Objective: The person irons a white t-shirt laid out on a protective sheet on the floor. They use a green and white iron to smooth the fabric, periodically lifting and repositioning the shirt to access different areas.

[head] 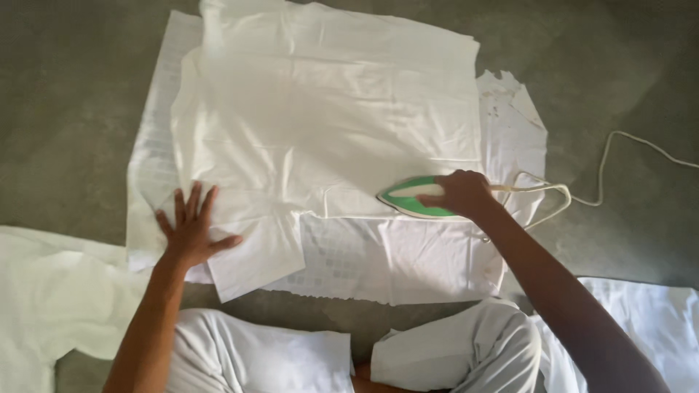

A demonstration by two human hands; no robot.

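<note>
A white garment [328, 116] lies spread flat on a white cloth [408, 255] laid over the grey floor. My left hand [191, 227] presses flat with fingers spread on the garment's lower left part. My right hand [462, 192] grips the handle of a green and white iron [408, 200], which rests on the garment's lower right edge with its tip pointing left.
The iron's white cord [604, 167] loops off to the right across the floor [65, 109]. More white cloth lies at the left [51, 298] and at the right [648, 320]. My knees in white trousers [466, 349] are at the bottom.
</note>
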